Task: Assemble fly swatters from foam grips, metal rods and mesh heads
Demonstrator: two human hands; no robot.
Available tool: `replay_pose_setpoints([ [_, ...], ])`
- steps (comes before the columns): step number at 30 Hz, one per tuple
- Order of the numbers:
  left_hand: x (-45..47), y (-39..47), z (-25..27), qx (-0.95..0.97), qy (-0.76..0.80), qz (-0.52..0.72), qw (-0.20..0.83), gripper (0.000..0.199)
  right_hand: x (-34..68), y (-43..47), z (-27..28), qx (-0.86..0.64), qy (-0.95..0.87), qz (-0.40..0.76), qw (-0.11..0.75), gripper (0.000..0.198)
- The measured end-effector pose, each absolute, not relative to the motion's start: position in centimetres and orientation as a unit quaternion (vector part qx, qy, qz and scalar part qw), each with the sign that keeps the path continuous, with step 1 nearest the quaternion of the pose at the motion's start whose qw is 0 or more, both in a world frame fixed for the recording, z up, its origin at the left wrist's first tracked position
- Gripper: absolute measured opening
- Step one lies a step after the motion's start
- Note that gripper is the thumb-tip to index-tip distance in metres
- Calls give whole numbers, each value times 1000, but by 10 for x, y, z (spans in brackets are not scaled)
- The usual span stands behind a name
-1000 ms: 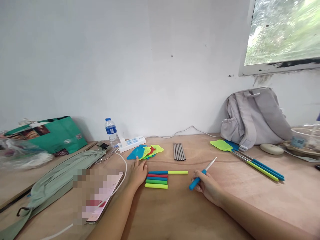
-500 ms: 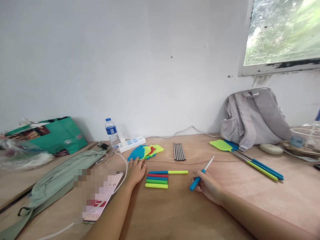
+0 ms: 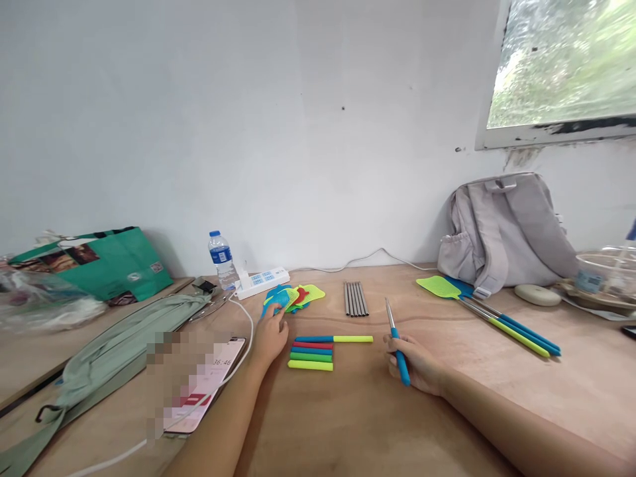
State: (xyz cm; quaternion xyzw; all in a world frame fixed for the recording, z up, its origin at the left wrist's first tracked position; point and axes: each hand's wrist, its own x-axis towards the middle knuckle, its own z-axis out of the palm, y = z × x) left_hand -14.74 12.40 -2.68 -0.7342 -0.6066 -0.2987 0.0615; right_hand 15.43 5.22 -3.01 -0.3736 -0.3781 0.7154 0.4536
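My right hand is closed around a fly swatter handle, a blue grip with a silver metal rod pointing up and away. No swatter head is on the rod. My left hand reaches to the pile of loose swatter heads, its fingers apart and the fingertips at a blue swatter head. Beside that lie a yellow-green swatter head and a red one. Between my hands several coloured grips lie in a stack of rows. Beyond them is a row of metal rods.
Swatters with heads and rods joined lie at the right, before a grey backpack. At the left are a phone, a white cable, a green-grey bag, a water bottle and a power strip.
The rod in my right hand has swung from leaning right to leaning slightly left. My left fingers have shifted on the blue swatter head, whose visible outline has moved a little right.
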Motion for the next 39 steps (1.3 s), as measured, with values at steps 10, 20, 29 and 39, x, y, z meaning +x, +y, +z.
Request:
replay_pose_setpoints([
  [10, -145, 118, -14, -642, -594, -477, 86, 44, 157, 49, -26, -370, -446, 704, 411, 25],
  [20, -124, 105, -6, -420, -441, -719, -334, 51, 189, 71, -29, -426, -675, 432, 420, 26],
  [29, -108, 91, -1, -440, -373, -651, -494, 53, 192, 71, -23, -443, -702, 359, 427, 28],
  [39, -102, 84, 3, -446, -356, -631, -527, 54, 196, 73, -27, -453, -738, 342, 366, 38],
])
